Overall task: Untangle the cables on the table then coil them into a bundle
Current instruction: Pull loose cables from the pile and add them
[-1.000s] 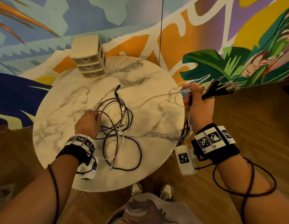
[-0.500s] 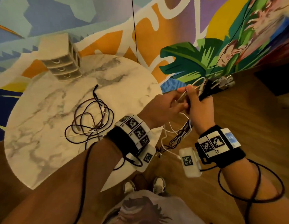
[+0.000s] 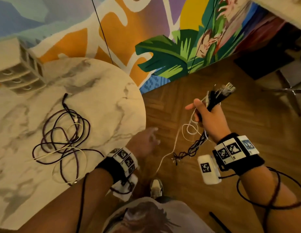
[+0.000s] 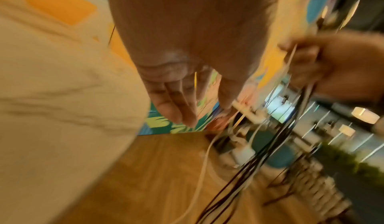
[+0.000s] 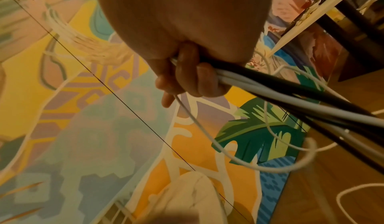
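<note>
The right hand (image 3: 209, 118) grips a bunch of freed cables (image 3: 213, 100) by their plug ends, the left hand (image 3: 146, 142) hangs empty with fingers loose, and a tangled pile (image 3: 65, 140) on the table (image 3: 112, 101) remains unsorted, nothing yet coiled.

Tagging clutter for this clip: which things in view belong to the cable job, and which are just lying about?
Part of the job:
- tangled cables on the marble table
- cable bundle gripped in the right hand, its ends hanging down
- left hand, open and holding nothing

Just lying about:
- small drawer unit at the table's far edge
- chair on the floor
</note>
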